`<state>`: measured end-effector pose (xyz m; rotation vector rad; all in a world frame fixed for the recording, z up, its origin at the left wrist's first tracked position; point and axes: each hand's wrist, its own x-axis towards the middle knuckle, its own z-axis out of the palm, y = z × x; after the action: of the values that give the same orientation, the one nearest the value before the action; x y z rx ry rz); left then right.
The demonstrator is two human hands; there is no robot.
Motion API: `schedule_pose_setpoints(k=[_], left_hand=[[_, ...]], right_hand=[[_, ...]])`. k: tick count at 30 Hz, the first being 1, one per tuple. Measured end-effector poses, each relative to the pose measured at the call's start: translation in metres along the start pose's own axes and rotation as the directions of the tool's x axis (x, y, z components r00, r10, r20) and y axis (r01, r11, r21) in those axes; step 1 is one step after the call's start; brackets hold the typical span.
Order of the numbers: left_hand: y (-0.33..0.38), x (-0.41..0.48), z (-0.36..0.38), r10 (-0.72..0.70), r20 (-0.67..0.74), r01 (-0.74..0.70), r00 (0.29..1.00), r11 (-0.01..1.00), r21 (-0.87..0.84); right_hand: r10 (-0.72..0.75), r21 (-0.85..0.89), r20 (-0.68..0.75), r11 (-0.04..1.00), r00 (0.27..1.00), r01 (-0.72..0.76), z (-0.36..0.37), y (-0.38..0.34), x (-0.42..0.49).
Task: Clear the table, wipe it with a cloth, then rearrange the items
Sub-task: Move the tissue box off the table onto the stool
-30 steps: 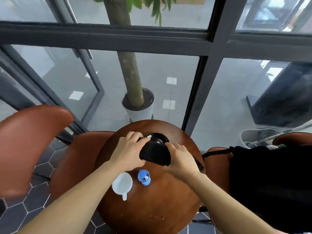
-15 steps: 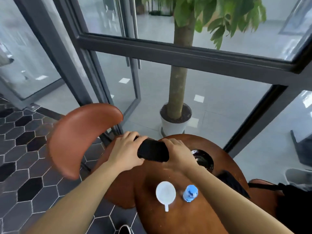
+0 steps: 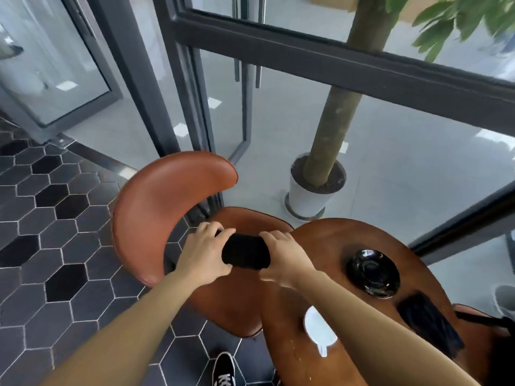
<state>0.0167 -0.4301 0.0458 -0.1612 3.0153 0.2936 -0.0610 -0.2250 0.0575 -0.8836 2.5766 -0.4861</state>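
Both my hands grip a black pouch-like object [image 3: 245, 251] over the seat of a brown leather chair [image 3: 161, 201], left of the round wooden table [image 3: 320, 246]. My left hand [image 3: 204, 253] clasps its left end and my right hand [image 3: 284, 259] its right end. On the table stand a black saucer-shaped dish [image 3: 373, 273], a white cup [image 3: 319, 328] partly hidden by my right forearm, and a flat black item [image 3: 429, 324] near the right edge. Crumbs dot the table's near side.
A potted tree in a white pot [image 3: 309, 196] stands behind glass with dark window frames [image 3: 334, 65]. The floor has dark hexagon tiles [image 3: 55, 218]. My black shoe [image 3: 224, 369] shows below. A second brown chair [image 3: 471, 316] sits at the far right.
My view has swung left. Both hands carried the black object off the table, leftward, to above the chair seat. The blue-capped bottle seen earlier is out of sight.
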Motion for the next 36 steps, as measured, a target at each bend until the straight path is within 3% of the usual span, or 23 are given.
schedule_pose_setpoints(k=[10, 21, 36], left_hand=[[-0.037, 0.001, 0.059, -0.222, 0.067, 0.226, 0.973, 0.972, -0.069], [-0.103, 0.069, 0.149, -0.406, 0.118, 0.416, 0.906, 0.906, -0.077], [-0.157, 0.113, 0.242, -0.387, 0.138, 0.392, 0.912, 0.92, -0.016]], right_hand=[[-0.096, -0.025, 0.234, 0.994, 0.968, 0.104, 0.054, 0.012, 0.075], [-0.089, -0.211, 0.357, 0.962, 0.93, 0.173, 0.134, 0.016, 0.205], [-0.008, -0.197, 0.325, 0.978, 0.946, 0.076, 0.225, 0.046, 0.26]])
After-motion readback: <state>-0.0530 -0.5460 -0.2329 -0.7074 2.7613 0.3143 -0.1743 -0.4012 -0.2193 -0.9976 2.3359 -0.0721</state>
